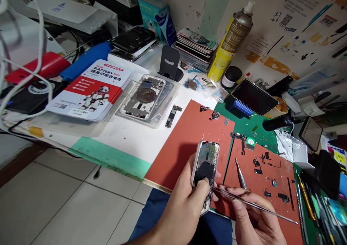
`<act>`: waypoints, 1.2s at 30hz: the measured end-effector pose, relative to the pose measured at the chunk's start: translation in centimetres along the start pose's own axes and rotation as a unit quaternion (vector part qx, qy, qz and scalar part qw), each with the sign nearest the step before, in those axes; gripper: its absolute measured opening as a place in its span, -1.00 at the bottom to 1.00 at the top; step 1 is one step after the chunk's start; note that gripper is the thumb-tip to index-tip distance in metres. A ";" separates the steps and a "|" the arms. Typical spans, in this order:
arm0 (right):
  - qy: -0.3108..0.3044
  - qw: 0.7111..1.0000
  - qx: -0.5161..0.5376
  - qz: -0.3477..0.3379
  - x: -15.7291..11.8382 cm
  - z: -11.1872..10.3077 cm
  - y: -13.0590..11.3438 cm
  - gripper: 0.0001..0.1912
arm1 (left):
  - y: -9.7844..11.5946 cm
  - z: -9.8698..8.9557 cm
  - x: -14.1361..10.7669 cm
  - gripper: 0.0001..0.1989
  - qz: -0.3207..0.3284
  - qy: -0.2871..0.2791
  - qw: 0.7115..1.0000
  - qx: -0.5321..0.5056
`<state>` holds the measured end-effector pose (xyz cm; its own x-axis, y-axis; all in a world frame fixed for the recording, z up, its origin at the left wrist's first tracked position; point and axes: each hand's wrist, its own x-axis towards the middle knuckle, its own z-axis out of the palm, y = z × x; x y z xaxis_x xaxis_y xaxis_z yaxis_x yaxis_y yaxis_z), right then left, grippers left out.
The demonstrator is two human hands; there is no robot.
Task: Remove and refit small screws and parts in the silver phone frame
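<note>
The red mat (184,147) offers a free path above the left hand (180,205) and the phone housing (206,154). At right, a screwdriver (241,174) lies just past the tweezers (271,211) in the right hand (256,219), small parts crowd a second mat (273,201), and a tilted phone (253,97) and spray can (235,39) stand beyond.

The left grip (183,205) hides part of the phone housing (205,154); small parts (257,167) on the red mat (189,140) to its right are too tiny to identify.
</note>
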<state>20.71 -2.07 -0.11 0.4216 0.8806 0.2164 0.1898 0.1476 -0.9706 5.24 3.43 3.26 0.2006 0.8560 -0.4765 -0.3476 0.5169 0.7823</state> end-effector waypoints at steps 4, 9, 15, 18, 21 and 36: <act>-0.004 1.000 -0.010 -0.013 0.2 0.1 0.0 -0.85 | -0.1 -0.1 0.0 -0.81 -0.003 -0.012 1.000 -0.004; -0.003 0.999 -0.041 -0.023 0.2 0.4 -0.5 -0.88 | 0.1 0.1 -0.3 -0.76 -0.013 -0.004 1.000 0.002; -0.030 0.999 -0.027 -0.006 0.4 0.1 -0.6 -0.89 | -0.3 0.2 -0.6 -0.72 0.013 0.005 1.000 0.028; -0.041 0.999 -0.017 -0.006 0.7 0.1 -0.7 -0.90 | -0.9 0.0 -0.5 -0.70 0.026 -0.008 0.999 0.042; -0.049 0.999 -0.009 0.008 0.8 0.1 -0.8 -0.90 | -1.5 -0.2 -0.4 -0.68 0.041 -0.021 0.998 0.047; -0.020 0.996 -0.048 0.071 0.0 0.6 -1.7 -0.89 | -2.4 -0.6 -0.7 -0.74 0.051 -0.017 0.996 0.067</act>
<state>19.90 -2.04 1.53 0.4140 0.9074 0.0720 0.2162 -0.0212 -0.9761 5.39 1.63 1.45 0.2014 0.9027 -0.3803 -0.2428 0.4221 0.8734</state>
